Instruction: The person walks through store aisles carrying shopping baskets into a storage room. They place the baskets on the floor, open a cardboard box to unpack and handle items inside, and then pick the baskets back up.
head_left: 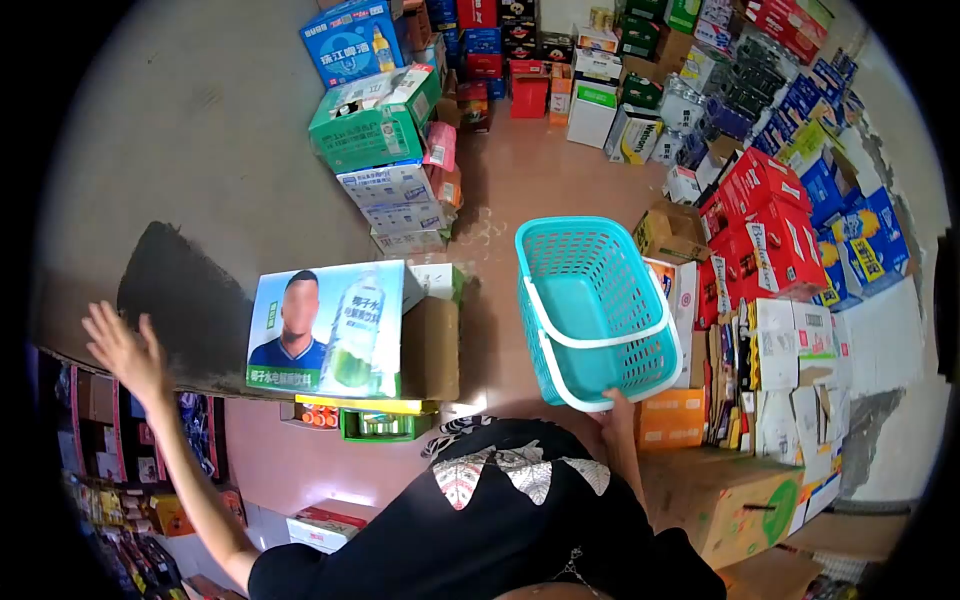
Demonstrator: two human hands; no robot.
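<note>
My right hand [616, 412] is closed on the near rim of a turquoise plastic shopping basket [572, 388]. The basket has slotted walls and a white handle [610, 340] that lies across its opening. Nothing shows inside it. Out to the far left, my left hand [128, 345] is raised with its fingers spread, holding nothing. It is near the lower edge of a grey wall [190, 190] with a dark patch. Whether it touches the wall I cannot tell. Between my hands is a drink carton [370, 330] printed with a bottle and a person.
Stacked cartons, a green one [370, 120] and a blue one [350, 45] among them, stand along the wall. Red beer cartons [765, 245] and flattened cardboard line the right side. A large brown box [720, 490] is beside my right arm. Tiled floor [505, 180] runs between.
</note>
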